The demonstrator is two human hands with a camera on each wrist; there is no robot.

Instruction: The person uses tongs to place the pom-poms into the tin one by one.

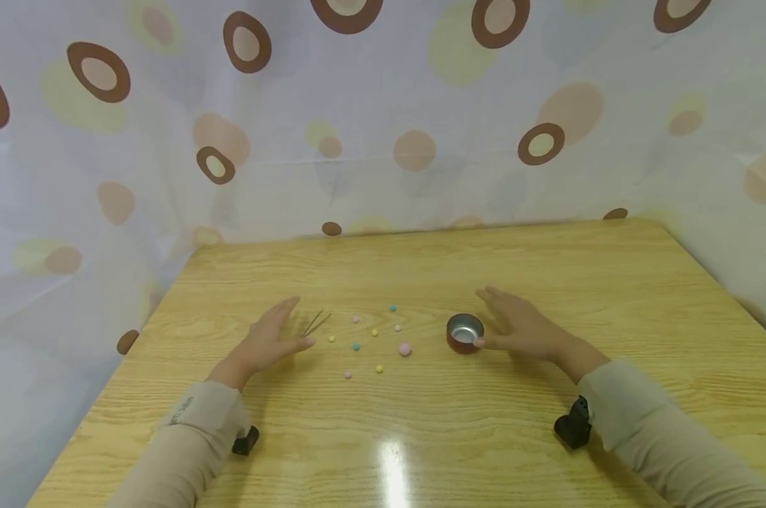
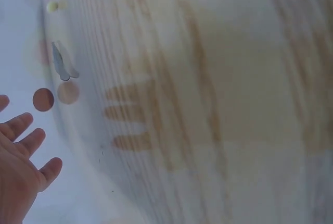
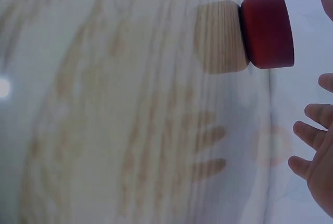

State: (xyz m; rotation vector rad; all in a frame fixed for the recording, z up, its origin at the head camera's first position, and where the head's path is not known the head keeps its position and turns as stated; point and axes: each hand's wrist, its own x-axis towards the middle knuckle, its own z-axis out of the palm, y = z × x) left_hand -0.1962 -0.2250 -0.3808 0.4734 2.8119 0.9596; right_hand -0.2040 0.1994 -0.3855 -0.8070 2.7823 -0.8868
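My left hand (image 1: 267,343) hovers at the left with its fingers spread, holding nothing. Beside its fingers lies a thin V-shaped metal thing that looks like tweezers (image 1: 316,324). Several small balls, among them a larger pink ball (image 1: 405,349), a blue ball (image 1: 355,346) and a yellow ball (image 1: 379,369), are scattered mid-table. To their right stands a small round bowl (image 3: 268,31), red outside and silvery inside. My right hand (image 1: 524,331) is held around its right side, fingers extended. Its thumb overlaps the bowl's edge in the head view; whether they touch, I cannot tell.
All of this is on a wood-grain table (image 1: 472,437) that shines near the front edge. A patterned curtain (image 1: 383,92) hangs behind the table and along its sides. Black wrist cameras, such as the right one (image 1: 573,423), sit under the sleeves.
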